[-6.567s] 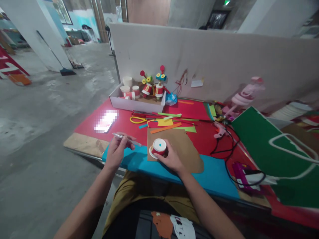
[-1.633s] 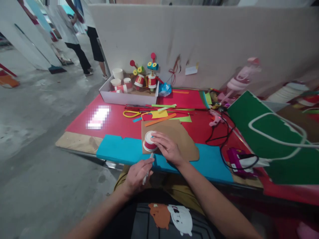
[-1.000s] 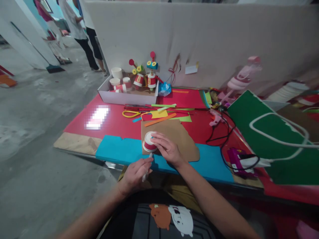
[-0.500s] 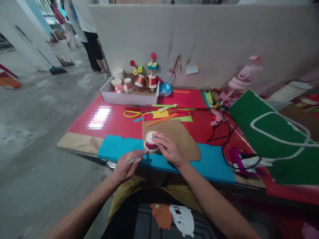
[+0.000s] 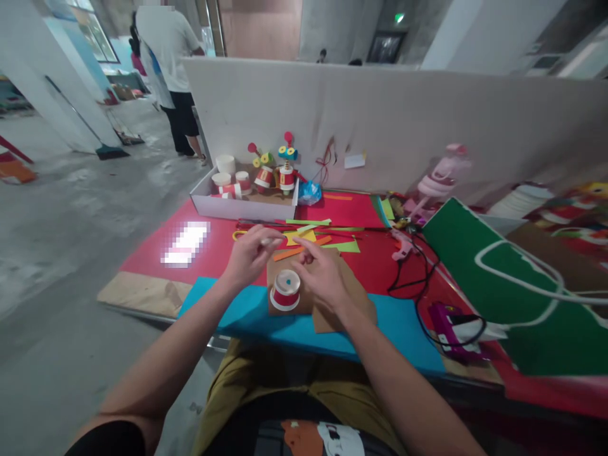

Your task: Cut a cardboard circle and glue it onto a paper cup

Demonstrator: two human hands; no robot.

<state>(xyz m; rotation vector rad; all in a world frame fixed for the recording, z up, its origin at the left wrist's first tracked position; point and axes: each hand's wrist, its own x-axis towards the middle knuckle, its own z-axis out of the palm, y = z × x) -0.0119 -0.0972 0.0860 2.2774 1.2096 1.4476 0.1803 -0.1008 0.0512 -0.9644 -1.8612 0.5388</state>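
A seated person in mustard trousers leans over the near edge of a craft table, both forearms stretched forward. A blue sheet [image 5: 237, 311] lies along that edge, with a piece of brown paper [image 5: 335, 313] overlapping it. On the brown paper stands an upturned paper cup [image 5: 285, 292], white with a red band and a small blue mark on its upturned base. Neither hand touches it.

Just beyond and above the cup, the two hands meet. The left hand [image 5: 247, 254] is closed around a slim pen [image 5: 266, 241], with only its pale tip showing past the fingers. The right hand [image 5: 319, 271] hovers beside it with its fingers curled and thumb and forefinger drawn narrow toward the pen's tip. Whether it grips anything cannot be told.

Behind the hands, yellow, orange and green paper strips [image 5: 308, 223] and yellow-handled scissors [image 5: 236, 235] lie on the red tabletop [image 5: 156, 244]. To the right are a pink glue gun [image 5: 400, 245] with its black cord, a purple device [image 5: 449, 322] and a green board [image 5: 479, 266]. Farther back, a white box [image 5: 242, 207] holds more cups and two cup figures [image 5: 278, 174], set against a pale partition [image 5: 403, 120]. Beyond the partition, a person in a white shirt [image 5: 168, 44] stands on the concrete floor.
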